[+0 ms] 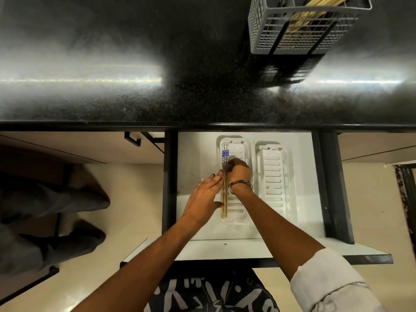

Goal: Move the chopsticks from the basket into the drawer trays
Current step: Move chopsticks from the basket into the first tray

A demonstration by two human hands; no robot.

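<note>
The right hand is curled, knuckles up, over the slotted white plastic tray on the left of the open white drawer; its fingertips meet the pair of slim wooden chopsticks with blue-patterned tops near the patterned end, apparently pinching them, though the contact itself is hidden under the knuckles. The left hand lies flat with straight fingers, its edge against the chopsticks' left side, holding nothing.

The pair lies lengthwise along the tray's left wall, running from 12 to 6 o'clock. A second white slotted tray sits just beside it at 3 o'clock and appears to hold nothing. The grey plastic mesh basket stands on the black speckled desk at 1 o'clock, well apart, with more pale wooden chopsticks inside.

Handling estimate: the sticks are light, rigid and smooth, so they are likely to roll or splay. Grip both together near mid-length or the thicker top, then align with a flat palm.
</note>
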